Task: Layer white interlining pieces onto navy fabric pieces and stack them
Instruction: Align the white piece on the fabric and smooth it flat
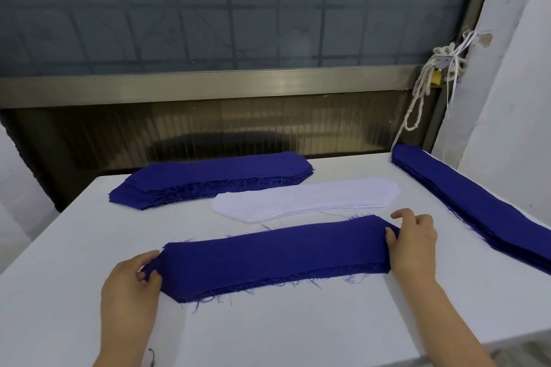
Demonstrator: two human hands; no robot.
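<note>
A thin stack of navy fabric pieces with frayed edges lies across the near middle of the white table. My left hand pinches its left end, and my right hand grips its right end. Behind it rests a stack of white interlining pieces. A thicker pile of navy pieces sits at the back left. Another long navy pile runs along the table's right edge.
A window with a metal frame stands behind the table. A knotted white rope with a small padlock hangs at the back right beside a white wall. The table's near right corner falls off at the lower right.
</note>
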